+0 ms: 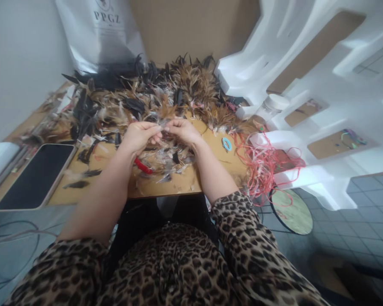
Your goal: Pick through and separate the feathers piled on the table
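My left hand (143, 137) and my right hand (182, 131) meet over the middle of the table, fingertips pinched close together. Between them shows the pale base of a brown feather (167, 110), whose tip points away from me. Which fingers bear its weight is hard to make out. Below the hands lies a heap of small whitish feathers and fluff (169, 159). A red strip (143, 166) rests beside my left wrist. Behind the hands spreads a large pile of brown and black feathers (191, 80).
At the left lies a phone (36, 176). A light-blue ring (226, 144) and a tangle of pink string (264, 165) are on the right, near white foam packing (306, 140) and a white-lidded jar (274, 104). A silver bag (105, 38) stands behind.
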A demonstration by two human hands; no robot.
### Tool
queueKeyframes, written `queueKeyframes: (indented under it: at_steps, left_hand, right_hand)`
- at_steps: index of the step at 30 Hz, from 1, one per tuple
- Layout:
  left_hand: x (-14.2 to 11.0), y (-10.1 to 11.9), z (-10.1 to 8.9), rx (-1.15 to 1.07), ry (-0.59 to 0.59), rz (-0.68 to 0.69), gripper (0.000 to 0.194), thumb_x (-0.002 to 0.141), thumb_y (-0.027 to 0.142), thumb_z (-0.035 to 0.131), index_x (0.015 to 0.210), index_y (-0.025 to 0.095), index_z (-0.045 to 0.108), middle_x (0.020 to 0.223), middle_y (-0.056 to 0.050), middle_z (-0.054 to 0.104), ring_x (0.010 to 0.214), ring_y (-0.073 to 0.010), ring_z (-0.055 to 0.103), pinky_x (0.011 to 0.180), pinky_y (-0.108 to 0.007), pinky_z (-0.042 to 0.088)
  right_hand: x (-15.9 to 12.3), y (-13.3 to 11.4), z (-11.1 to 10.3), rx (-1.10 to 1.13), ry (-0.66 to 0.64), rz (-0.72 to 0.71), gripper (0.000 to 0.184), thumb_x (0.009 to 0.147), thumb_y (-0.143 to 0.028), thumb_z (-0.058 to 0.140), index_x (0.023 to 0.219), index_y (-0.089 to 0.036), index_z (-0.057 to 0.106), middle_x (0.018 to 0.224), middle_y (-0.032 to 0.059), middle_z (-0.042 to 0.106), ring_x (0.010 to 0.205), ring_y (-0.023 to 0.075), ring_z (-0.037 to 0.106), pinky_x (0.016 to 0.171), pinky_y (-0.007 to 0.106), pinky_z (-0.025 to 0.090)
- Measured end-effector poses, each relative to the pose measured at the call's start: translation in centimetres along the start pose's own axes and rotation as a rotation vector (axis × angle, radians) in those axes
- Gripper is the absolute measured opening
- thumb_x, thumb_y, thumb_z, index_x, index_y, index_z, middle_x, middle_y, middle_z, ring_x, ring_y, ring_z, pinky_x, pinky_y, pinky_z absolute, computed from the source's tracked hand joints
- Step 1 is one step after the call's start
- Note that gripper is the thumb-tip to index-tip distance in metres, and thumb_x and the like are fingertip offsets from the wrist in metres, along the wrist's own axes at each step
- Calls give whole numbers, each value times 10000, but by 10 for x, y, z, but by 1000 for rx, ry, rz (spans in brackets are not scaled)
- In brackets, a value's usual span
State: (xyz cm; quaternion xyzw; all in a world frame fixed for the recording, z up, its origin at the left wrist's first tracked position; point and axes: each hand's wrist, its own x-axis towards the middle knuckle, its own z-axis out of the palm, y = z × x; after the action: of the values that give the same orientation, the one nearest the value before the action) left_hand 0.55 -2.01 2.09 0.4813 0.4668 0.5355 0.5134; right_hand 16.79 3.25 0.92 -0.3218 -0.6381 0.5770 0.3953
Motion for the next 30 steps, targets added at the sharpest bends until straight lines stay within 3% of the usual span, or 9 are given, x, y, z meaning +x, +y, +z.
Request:
queueKeyframes:
  at_steps: [4, 9, 13, 16, 19, 22, 28, 30]
  left_hand:
    - [5, -4, -1, -43, 113, -10, 111, 667, 201, 672, 641, 95, 649, 547, -33, 615, 422, -47, 519, 414, -135, 391]
    - [10, -12, -1, 79, 184, -5, 113, 675, 201, 645, 617, 104, 639, 494, -22, 593, 416, -73, 531, 433, -164, 426]
    - [9, -15, -4, 256, 176, -6, 119, 692, 197, 609, 610, 120, 648, 459, -11, 577, 398, -89, 528, 425, -176, 417]
    - [5, -14, -7, 449, 82, 71, 120, 699, 178, 577, 633, 143, 672, 470, -6, 592, 412, -104, 545, 440, -185, 417]
    - [1, -12, -8, 616, -82, 196, 131, 690, 176, 582, 592, 164, 669, 493, 0, 609, 453, -107, 567, 484, -185, 427]
    - [-3, -11, -7, 632, -194, 228, 128, 686, 214, 615, 580, 167, 668, 498, -5, 609, 451, -103, 557, 483, -186, 423]
    - [-9, -3, 2, 308, -256, 118, 162, 675, 280, 671, 653, 120, 681, 563, -51, 636, 436, -98, 543, 445, -201, 424]
    - [-10, 0, 4, 187, -210, 87, 166, 662, 277, 692, 654, 112, 677, 559, -45, 627, 422, -78, 521, 427, -185, 407]
  right_hand:
    - [0, -3, 8, -208, 45, -90, 258, 683, -352, 663, 766, -108, 647, 642, -9, 603, 589, 75, 473, 600, 213, 379]
    - [-10, -13, 23, -663, 87, -292, 189, 797, -256, 531, 774, -116, 656, 753, 32, 613, 718, 113, 516, 710, 244, 392]
    - [-19, -20, 32, -976, 26, -378, 225, 852, -236, 453, 797, -132, 645, 824, 58, 578, 801, 147, 506, 751, 270, 373]
    - [-21, -25, 30, -1067, -11, -405, 232, 865, -248, 440, 814, -142, 640, 877, 75, 572, 857, 170, 492, 770, 287, 361]
    - [-18, -27, 21, -1016, 2, -408, 215, 848, -238, 460, 802, -143, 647, 881, 72, 568, 876, 172, 486, 803, 298, 358]
    - [-12, -25, 8, -856, 38, -378, 175, 801, -233, 516, 751, -134, 651, 819, 51, 565, 833, 155, 496, 806, 297, 369]
    - [-6, -14, -9, -247, -34, -109, 194, 680, -312, 657, 721, -123, 640, 696, 11, 603, 661, 110, 516, 681, 256, 411]
    - [-5, -11, -9, -73, -35, -63, 248, 627, -341, 707, 723, -126, 633, 684, 2, 613, 643, 101, 519, 659, 240, 413]
